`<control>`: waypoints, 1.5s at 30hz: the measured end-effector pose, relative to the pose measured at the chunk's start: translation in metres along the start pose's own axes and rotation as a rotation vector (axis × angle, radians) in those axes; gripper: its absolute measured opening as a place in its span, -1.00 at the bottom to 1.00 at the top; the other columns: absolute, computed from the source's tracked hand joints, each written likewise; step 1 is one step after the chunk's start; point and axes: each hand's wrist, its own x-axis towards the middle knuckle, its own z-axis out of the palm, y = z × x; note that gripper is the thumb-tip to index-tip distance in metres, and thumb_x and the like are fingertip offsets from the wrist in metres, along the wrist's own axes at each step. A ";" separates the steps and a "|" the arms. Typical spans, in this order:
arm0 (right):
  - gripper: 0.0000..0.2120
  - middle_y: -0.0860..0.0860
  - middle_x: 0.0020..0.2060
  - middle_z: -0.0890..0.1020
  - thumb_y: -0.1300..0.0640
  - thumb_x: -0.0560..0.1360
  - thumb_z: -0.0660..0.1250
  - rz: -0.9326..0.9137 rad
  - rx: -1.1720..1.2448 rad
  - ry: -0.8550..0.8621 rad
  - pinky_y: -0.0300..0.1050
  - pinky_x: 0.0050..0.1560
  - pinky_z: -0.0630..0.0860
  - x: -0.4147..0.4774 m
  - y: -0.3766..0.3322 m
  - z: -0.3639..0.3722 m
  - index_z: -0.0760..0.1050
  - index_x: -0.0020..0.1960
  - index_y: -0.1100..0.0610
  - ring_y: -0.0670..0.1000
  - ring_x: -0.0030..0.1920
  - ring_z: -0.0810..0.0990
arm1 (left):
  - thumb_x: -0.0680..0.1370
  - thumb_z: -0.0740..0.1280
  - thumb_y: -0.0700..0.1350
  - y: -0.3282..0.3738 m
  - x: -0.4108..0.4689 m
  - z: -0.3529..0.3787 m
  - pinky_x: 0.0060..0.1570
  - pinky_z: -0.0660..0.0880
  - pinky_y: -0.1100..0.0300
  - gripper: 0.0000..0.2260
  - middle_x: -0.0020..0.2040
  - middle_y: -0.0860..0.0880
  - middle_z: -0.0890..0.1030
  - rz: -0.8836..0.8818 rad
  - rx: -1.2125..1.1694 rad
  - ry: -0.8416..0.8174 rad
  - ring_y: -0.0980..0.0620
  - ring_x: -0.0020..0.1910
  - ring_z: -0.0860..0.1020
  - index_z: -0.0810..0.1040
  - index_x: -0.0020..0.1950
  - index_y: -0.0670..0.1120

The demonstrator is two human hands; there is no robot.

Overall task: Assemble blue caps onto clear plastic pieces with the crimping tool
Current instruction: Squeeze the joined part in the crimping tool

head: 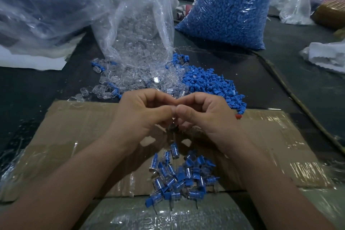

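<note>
Clear plastic glints between 2 thumb tips: a small clear piece (173, 120) is pinched where the left hand (141, 112) and the right hand (203, 114) meet, above the middle of a flattened cardboard sheet (74, 132). Both hands have their fingers curled inward and the thumbs pressed together on the piece; most of it is hidden behind them, so whether a cap is already on it cannot be told.

Nearer the person, on the same cardboard, lies a heap of capped pieces (177, 175), clear bodies with blue tops. Just beyond the hands, loose clear pieces (115, 84) spill from an open transparent bag (138, 30) onto the dark table (28, 89). Touching that spill on its right is a pile of loose blue caps (211, 84), with 1 red piece (238, 116) at its near edge. Farther back stands a full bag of blue caps (229, 9).
</note>
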 end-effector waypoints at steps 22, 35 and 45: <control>-0.70 -0.21 -0.20 0.62 0.29 0.32 0.44 -0.362 -0.317 0.132 -0.21 -0.09 0.59 0.002 0.012 -0.002 0.57 -0.03 -0.01 -0.15 -0.14 0.64 | 0.20 0.36 -0.28 -0.002 0.005 -0.006 -0.43 0.54 0.30 -0.88 -0.37 -0.16 0.62 -0.191 -0.232 -0.090 0.02 -0.44 0.59 0.66 -0.33 -0.16; -0.63 -0.15 -0.15 0.61 0.31 0.29 0.46 -0.439 -0.355 0.159 -0.27 -0.06 0.57 0.004 0.017 -0.003 0.52 0.08 0.15 -0.17 -0.11 0.63 | 0.18 0.43 -0.24 -0.008 0.008 -0.007 -0.37 0.57 0.25 -0.88 -0.33 -0.13 0.64 -0.193 -0.207 -0.101 0.00 -0.39 0.61 0.66 -0.32 -0.10; -0.61 -0.08 -0.09 0.61 0.34 0.30 0.45 -0.442 -0.421 0.146 -0.27 0.00 0.55 0.005 0.019 -0.001 0.51 0.09 0.15 -0.15 -0.06 0.62 | 0.15 0.41 -0.25 -0.008 0.006 -0.001 -0.49 0.53 0.27 -0.92 -0.42 -0.13 0.60 -0.226 -0.210 -0.047 0.04 -0.49 0.56 0.63 -0.40 -0.11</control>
